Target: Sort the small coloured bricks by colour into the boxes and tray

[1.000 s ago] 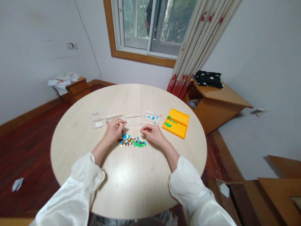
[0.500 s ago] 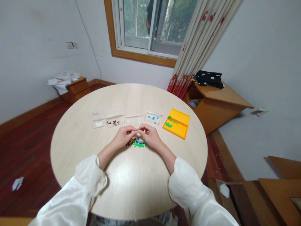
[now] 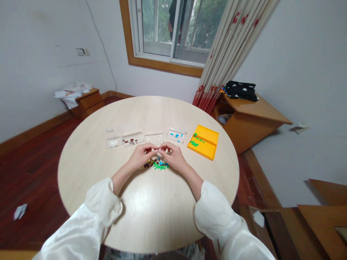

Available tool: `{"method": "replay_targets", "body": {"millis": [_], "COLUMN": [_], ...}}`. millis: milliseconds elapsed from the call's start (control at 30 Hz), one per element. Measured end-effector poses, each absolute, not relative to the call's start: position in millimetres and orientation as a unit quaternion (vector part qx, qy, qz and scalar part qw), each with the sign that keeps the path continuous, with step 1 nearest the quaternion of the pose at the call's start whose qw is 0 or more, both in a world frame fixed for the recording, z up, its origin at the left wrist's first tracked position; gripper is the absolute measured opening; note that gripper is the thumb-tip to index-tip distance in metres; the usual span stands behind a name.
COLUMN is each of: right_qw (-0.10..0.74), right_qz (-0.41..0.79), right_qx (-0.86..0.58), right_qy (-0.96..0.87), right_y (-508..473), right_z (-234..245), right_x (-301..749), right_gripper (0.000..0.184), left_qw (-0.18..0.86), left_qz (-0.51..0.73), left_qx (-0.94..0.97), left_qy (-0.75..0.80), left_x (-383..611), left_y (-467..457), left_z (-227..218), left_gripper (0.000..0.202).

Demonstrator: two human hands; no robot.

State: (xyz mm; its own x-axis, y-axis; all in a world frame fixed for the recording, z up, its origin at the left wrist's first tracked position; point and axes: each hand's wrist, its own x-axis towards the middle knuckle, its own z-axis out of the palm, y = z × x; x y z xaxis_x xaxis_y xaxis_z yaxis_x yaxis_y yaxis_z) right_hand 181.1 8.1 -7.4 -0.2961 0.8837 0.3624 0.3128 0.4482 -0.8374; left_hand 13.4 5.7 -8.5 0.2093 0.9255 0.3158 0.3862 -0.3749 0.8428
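My left hand point(image 3: 143, 154) and my right hand point(image 3: 171, 155) meet above a loose pile of small building bricks point(image 3: 161, 166), green, dark brown, blue and yellow. The fingertips of both hands are pinched together and touch or nearly touch. Whatever sits between them is too small to make out. Part of the pile is hidden under the hands. Just beyond them stands a shallow clear box point(image 3: 154, 138) with a few pale specks in it. To its left, another clear box point(image 3: 132, 138) holds several dark brown bricks.
A clear box point(image 3: 175, 135) with blue bricks stands right of the middle, and an open yellow case point(image 3: 208, 134) with green bricks lies farther right. At the left is a small clear box point(image 3: 113, 143). All rest on a round pale wooden table point(image 3: 151, 213).
My left hand has shifted very slightly left, showing a little more of the brown and yellow bricks. My right hand stays almost where it was.
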Motion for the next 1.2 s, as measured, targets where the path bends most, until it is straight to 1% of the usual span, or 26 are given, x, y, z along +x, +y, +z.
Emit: {"method": "replay_targets", "body": {"millis": [100, 233, 333, 433, 500, 633, 733, 833, 1200], "right_qw": [0.43, 0.423, 0.409, 0.372, 0.345, 0.306, 0.287, 0.285, 0.264], "right_qz": [0.333, 0.329, 0.316, 0.306, 0.303, 0.309, 0.313, 0.306, 0.22], "right_qx": [-0.404, -0.41, -0.42, -0.425, -0.421, -0.4, -0.378, -0.365, -0.348], "right_qy": [-0.735, -0.738, -0.746, -0.767, -0.783, -0.807, -0.823, -0.832, -0.872], "right_y": [8, 10, 14, 16, 17, 15, 12, 10, -1], "right_z": [-7, -9, -12, -14, -15, -14, -13, -13, -16], "right_x": [181, 183, 188, 193, 195, 194, 192, 188, 166], "right_gripper": [0.013, 0.017, 0.016, 0.013, 0.011, 0.01, 0.01, 0.01, 0.012], "left_qw": [0.336, 0.316, 0.249, 0.151, 0.104, 0.056, 0.044, 0.042, 0.049], "left_qz": [0.423, 0.424, 0.435, 0.456, 0.448, 0.413, 0.392, 0.373, 0.326], "left_qx": [0.715, 0.716, 0.701, 0.662, 0.639, 0.619, 0.622, 0.628, 0.628], "left_qy": [0.444, 0.456, 0.507, 0.576, 0.616, 0.666, 0.676, 0.681, 0.705], "left_x": [14, 12, 3, -13, -26, -46, -53, -54, -52], "left_y": [4, 5, 12, 21, 28, 37, 40, 41, 39], "left_z": [-5, -4, -6, -9, -13, -21, -27, -30, -27], "left_gripper": [0.023, 0.024, 0.024, 0.022, 0.022, 0.024, 0.024, 0.023, 0.025]}}
